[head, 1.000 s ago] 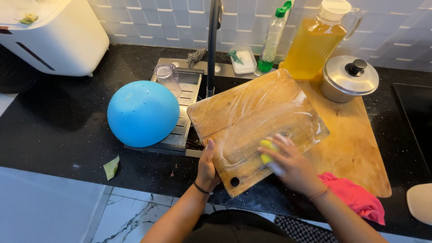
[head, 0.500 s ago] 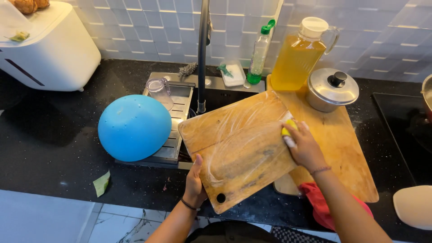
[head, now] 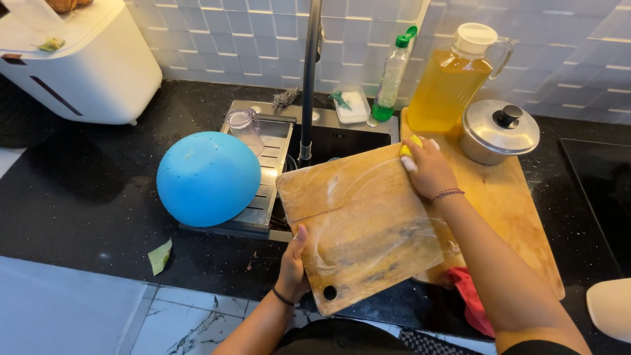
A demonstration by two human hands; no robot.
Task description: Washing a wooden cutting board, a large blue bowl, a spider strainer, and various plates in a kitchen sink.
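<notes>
A soapy wooden cutting board (head: 358,223) with a hole in its near corner lies tilted over the sink (head: 342,139). My left hand (head: 293,264) grips its near left edge. At the board's far right corner my right hand (head: 427,168) presses a yellow sponge (head: 407,148) against the wood. White suds streak the board's surface. A bigger wooden board (head: 509,213) lies under it on the right.
A blue bowl (head: 208,177) lies upside down on the drain rack (head: 269,172), by a clear cup (head: 244,126). Behind stand a tap (head: 309,72), a soap bottle (head: 392,75), a yellow-liquid jug (head: 455,79) and a lidded steel pot (head: 497,131). A pink cloth (head: 470,299) lies near right; a white appliance (head: 79,62) stands far left.
My right hand has swept the sponge from the board's near right side up to its far right corner. My left hand has kept its hold on the near edge.
</notes>
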